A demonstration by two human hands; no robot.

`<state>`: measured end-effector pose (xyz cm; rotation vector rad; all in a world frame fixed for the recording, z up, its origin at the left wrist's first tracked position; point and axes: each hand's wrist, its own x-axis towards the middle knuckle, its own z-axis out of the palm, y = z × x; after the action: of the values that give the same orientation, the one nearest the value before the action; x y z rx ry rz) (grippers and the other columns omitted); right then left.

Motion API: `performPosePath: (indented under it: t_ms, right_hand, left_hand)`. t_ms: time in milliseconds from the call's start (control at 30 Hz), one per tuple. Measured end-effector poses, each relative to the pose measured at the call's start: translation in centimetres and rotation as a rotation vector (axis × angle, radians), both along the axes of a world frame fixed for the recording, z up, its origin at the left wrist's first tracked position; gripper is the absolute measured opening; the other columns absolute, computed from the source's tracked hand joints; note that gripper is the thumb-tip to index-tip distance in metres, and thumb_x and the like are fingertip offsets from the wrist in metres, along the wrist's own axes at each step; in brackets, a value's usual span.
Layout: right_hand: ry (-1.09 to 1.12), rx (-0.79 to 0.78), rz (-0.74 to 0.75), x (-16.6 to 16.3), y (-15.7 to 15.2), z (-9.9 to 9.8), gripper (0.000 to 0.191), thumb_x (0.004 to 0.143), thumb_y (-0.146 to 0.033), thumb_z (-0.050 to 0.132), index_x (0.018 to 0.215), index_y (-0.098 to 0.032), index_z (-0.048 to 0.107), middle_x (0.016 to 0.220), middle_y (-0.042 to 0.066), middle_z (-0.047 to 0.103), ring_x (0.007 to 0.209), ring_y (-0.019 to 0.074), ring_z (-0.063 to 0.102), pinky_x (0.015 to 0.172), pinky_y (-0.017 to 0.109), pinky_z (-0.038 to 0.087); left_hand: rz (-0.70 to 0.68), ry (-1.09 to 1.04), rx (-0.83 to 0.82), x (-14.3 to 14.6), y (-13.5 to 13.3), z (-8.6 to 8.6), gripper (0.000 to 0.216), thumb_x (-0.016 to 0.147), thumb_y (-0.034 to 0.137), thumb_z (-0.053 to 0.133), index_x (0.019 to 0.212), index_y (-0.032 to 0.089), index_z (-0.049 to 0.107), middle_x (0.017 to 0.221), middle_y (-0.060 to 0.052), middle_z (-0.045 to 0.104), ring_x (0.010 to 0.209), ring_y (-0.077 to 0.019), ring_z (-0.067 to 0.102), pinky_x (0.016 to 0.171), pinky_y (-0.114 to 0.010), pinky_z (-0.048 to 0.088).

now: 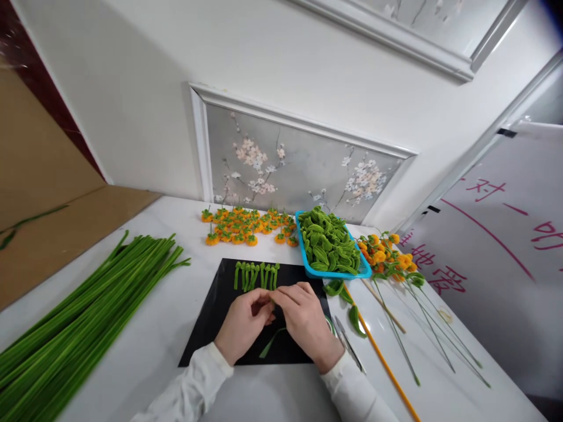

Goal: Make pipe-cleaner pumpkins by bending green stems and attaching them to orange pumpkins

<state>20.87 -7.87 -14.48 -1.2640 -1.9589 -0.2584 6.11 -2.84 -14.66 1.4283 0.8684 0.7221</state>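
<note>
My left hand point(244, 323) and my right hand point(305, 319) meet over a black mat point(206, 316), fingertips pinched together. A small bit of green shows at the pinch, but the fingers cover most of it and I cannot make out what it is. Below them a thin green strip point(272, 341) lies over the mat; its link to the fingers is hidden. Just beyond my fingertips, several short green fuzzy stems with knobbed tops point(255, 274) lie in a row. Part of a tape roll point(329, 325) peeks out beside my right wrist, near scissors point(349, 343).
Long green fuzzy stems point(97, 310) are piled at left. Orange flower heads point(246, 225) stand along the back. A blue basket point(321, 274) holds green leaves point(328, 240). At right lie orange flowers on stems point(385, 255), loose leaves point(355, 321) and an orange stem point(382, 357).
</note>
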Motion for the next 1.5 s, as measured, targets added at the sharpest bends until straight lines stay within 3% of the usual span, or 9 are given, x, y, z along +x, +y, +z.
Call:
performPosePath:
  t_ms: [100,200,267,400,600,900,1100,1267,1500]
  right_hand:
    - [0.115,0.0,0.017,0.3,0.2,-0.6,0.019,0.093,-0.011,0.043,0.097,-0.016,0.06,0.096,0.0,0.061,0.085,0.0069,0.052,0.078,0.026,0.035]
    - [0.182,-0.013,0.027,0.6,0.1,-1.0,0.016,0.092,-0.01,0.045,0.095,-0.017,0.06,0.096,-0.002,0.061,0.086,0.0062,0.053,0.08,0.025,0.035]
    - [0.168,-0.005,0.009,0.7,0.1,-0.9,0.018,0.091,-0.009,0.046,0.098,-0.018,0.059,0.097,-0.002,0.061,0.085,0.0066,0.052,0.079,0.025,0.035]
    - [0.025,-0.003,-0.052,0.7,0.0,-0.7,0.022,0.091,-0.01,0.047,0.107,-0.02,0.058,0.099,-0.001,0.061,0.082,0.0086,0.051,0.077,0.027,0.032]
    - [0.009,0.01,-0.104,0.6,0.0,-0.6,0.012,0.09,-0.011,0.047,0.094,-0.017,0.057,0.084,-0.001,0.06,0.077,0.0099,0.05,0.074,0.027,0.029]
    - [0.063,0.045,-0.153,0.0,-0.1,-0.1,0.015,0.09,-0.01,0.046,0.087,-0.017,0.059,0.073,-0.001,0.057,0.07,0.009,0.048,0.074,0.028,0.027]
    - [0.088,0.003,-0.16,1.5,-0.1,0.5,0.022,0.094,-0.018,0.046,0.114,-0.019,0.057,0.105,0.001,0.06,0.095,0.0084,0.054,0.084,0.028,0.031]
    - [0.078,-0.007,-0.147,1.5,-0.5,0.6,0.025,0.095,-0.019,0.046,0.117,-0.022,0.057,0.109,0.0,0.059,0.097,0.0082,0.054,0.084,0.029,0.031]
    - [-0.017,0.0,-0.143,0.6,-0.6,0.5,0.015,0.091,-0.013,0.046,0.095,-0.018,0.061,0.085,0.0,0.061,0.076,0.0089,0.048,0.078,0.031,0.027]
  left_hand:
    - [0.024,-0.034,-0.208,-0.1,0.0,0.5,0.039,0.07,0.037,0.069,0.093,0.009,0.055,0.081,-0.003,0.058,0.066,-0.0113,0.058,0.063,-0.023,0.05]
    - [-0.069,-0.013,-0.285,-0.2,0.0,1.0,0.043,0.069,0.044,0.07,0.085,0.008,0.056,0.072,-0.001,0.055,0.061,-0.0074,0.053,0.057,-0.018,0.046]
    - [-0.113,0.005,-0.278,-0.3,-0.1,1.2,0.042,0.07,0.047,0.069,0.076,0.008,0.055,0.067,0.0,0.052,0.057,-0.0058,0.05,0.053,-0.017,0.042]
    - [-0.061,-0.04,-0.302,-0.3,-0.2,1.5,0.041,0.068,0.046,0.071,0.073,0.009,0.055,0.068,0.0,0.051,0.058,-0.0055,0.048,0.052,-0.016,0.041]
    - [-0.073,-0.053,-0.324,-0.1,-0.3,1.5,0.042,0.066,0.047,0.072,0.074,0.009,0.056,0.067,0.0,0.05,0.058,-0.0055,0.048,0.053,-0.016,0.041]
    - [-0.032,-0.061,-0.322,0.3,-0.8,1.3,0.05,0.061,0.052,0.075,0.074,0.009,0.054,0.062,0.001,0.052,0.055,-0.0061,0.048,0.053,-0.018,0.041]
    - [-0.037,-0.198,-0.408,-0.2,-0.5,2.5,0.045,0.064,0.048,0.075,0.074,0.01,0.053,0.067,0.001,0.05,0.058,-0.0043,0.046,0.055,-0.016,0.042]
    - [-0.025,-0.15,-0.337,-0.2,-0.6,2.4,0.046,0.063,0.05,0.075,0.072,0.01,0.053,0.065,0.001,0.05,0.057,-0.0054,0.046,0.054,-0.017,0.041]
    - [-0.048,-0.102,-0.289,0.1,-1.1,1.5,0.047,0.065,0.052,0.072,0.076,0.009,0.055,0.064,0.0,0.052,0.056,-0.0061,0.048,0.055,-0.018,0.04]
